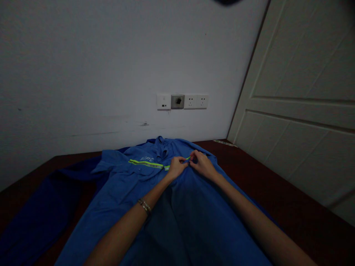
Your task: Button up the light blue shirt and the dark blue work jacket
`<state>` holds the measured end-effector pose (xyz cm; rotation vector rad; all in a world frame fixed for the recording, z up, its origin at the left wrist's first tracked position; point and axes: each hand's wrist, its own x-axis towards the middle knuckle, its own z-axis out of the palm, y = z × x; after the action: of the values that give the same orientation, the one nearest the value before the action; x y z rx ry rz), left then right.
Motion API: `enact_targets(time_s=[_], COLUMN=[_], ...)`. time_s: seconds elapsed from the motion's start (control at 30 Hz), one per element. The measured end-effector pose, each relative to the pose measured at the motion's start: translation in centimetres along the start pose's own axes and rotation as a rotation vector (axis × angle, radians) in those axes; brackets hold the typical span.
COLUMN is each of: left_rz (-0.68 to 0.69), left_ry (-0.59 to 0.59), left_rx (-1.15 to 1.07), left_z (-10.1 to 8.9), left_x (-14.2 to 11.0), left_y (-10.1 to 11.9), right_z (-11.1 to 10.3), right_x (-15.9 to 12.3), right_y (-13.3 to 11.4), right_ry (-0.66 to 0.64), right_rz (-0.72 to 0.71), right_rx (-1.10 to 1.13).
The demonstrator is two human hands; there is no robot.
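A light-blue work shirt (116, 192) with short sleeves lies spread out before me, its collar toward the wall. White lettering and a yellow-green reflective strip (146, 163) run across its chest. My left hand (177, 167) is closed in a pinch on the shirt's front, at the chest near the strip. Beside it, my right hand (202, 164) pinches the fabric of the same shirt by the other part of the strip. The exact bit of cloth between the fingers is hidden. A darker blue garment (52, 199) lies partly under the shirt, reaching out to the left.
The garments rest on a dark red-brown tabletop (249, 170) that meets a pale wall (97, 74). Sockets (196, 101) and a grey switch plate (177, 101) sit on the wall. At the right stands a white panelled door (299, 81). A printed strip (225, 143) lies at the back edge.
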<state>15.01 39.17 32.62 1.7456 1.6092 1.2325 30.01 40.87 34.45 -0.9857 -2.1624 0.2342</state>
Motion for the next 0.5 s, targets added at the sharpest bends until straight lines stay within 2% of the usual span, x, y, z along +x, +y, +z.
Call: enact_targets(time_s=[0.3, 0.5], left_rz=[0.142, 0.171], left_ry=[0.048, 0.069], left_rx=[0.204, 0.212], left_z=[0.18, 0.12], left_x=[-0.37, -0.49], left_y=[0.06, 0.15], right_z=[0.57, 0.83], right_x=[-0.46, -0.32], right_y=[-0.63, -0.45], right_ry=[-0.032, -0.027], right_rz=[0.033, 0.06], right_rx=[-0.133, -0.054])
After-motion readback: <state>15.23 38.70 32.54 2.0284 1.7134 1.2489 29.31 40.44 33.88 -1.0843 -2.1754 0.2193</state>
